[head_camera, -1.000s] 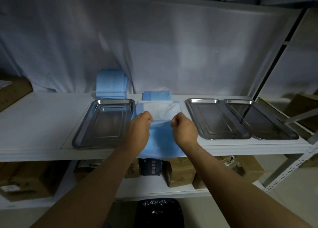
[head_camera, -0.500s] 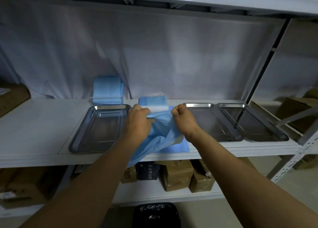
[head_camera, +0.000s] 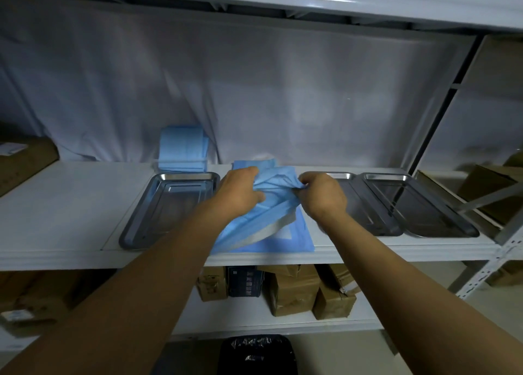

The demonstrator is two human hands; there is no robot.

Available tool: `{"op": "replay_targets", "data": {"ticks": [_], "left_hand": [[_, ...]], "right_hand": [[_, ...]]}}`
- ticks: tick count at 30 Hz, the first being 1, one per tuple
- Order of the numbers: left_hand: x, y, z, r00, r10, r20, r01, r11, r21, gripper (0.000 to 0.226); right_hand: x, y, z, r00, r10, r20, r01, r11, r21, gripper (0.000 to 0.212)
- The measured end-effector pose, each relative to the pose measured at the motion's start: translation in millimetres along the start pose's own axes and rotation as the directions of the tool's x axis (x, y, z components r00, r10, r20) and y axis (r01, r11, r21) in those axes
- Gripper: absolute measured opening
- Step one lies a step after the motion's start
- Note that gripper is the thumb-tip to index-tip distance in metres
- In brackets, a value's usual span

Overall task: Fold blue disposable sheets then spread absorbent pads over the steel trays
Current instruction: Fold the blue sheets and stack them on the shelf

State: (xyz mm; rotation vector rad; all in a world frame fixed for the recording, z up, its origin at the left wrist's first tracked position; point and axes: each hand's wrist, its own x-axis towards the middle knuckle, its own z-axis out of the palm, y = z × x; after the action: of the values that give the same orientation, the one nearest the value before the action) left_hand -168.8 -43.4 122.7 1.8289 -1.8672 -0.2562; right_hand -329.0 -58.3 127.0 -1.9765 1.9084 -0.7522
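Where white shelf point(head_camera: 70, 205) stands, draped backdrop point(head_camera: 254, 91)

No text could be read anywhere in the frame. The dark blue box point(head_camera: 244, 280) at lower centre carried pale print too small and blurred to make out, and the white label point(head_camera: 12, 149) on the carton point(head_camera: 25, 162) at the left edge was just as illegible.

Head-worn view, down onto shelf point(head_camera: 70, 205)
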Motion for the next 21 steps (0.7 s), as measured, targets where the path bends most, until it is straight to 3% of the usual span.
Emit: {"op": "replay_targets", "data": {"ticks": [3, 8, 10, 13, 16, 18, 19, 21], "left_hand": [[2, -2, -5, 0.997, -0.077, -0.031, 0.078, 0.996, 0.041, 0.014], [15, 2, -27, 0.988, -0.037, -0.149, 0.029, 0.998, -0.058, 0.015], [17, 6, -38, 0.987, -0.017, -0.158, -0.002, 0.992, -0.124, 0.006], [16, 11, -49, 0.981, 0.053, -0.185, -0.079, 0.987, -0.139, 0.008], [12, 12, -55, 0.99, 0.081, -0.114, -0.1, 0.978, -0.181, 0.027], [12, 7, -57, 0.997, 0.06, -0.053, -0.066, 0.991, -0.118, 0.04], [12, 3, -56, 0.997, 0.05, -0.052, -0.052, 0.998, -0.04, 0.04], [12, -3, -54, 0.989, 0.049, -0.142, -0.035, 0.994, 0.105, 0.03]], "right_hand": [[3, -4, -2, 0.998, 0.045, -0.035, -0.043, 0.997, 0.069, 0.014], [7, -6, -6, 0.997, -0.073, -0.022, 0.07, 0.988, -0.137, 0.012], [10, -9, -7, 0.997, -0.011, -0.077, 0.02, 0.994, 0.111, 0.016], [20, -22, -18, 0.975, 0.196, -0.103, -0.096, 0.794, 0.6, 0.024], [24, -32, -34, 0.994, 0.107, -0.013, -0.062, 0.66, 0.749, 0.029], [16, -36, -42, 0.991, -0.031, 0.133, -0.086, 0.612, 0.786, 0.016], [13, -36, -44, 0.973, -0.118, 0.199, -0.068, 0.677, 0.733, 0.006], [12, -33, -42, 0.938, -0.22, 0.27, 0.118, 0.93, 0.347, 0.019]]}}
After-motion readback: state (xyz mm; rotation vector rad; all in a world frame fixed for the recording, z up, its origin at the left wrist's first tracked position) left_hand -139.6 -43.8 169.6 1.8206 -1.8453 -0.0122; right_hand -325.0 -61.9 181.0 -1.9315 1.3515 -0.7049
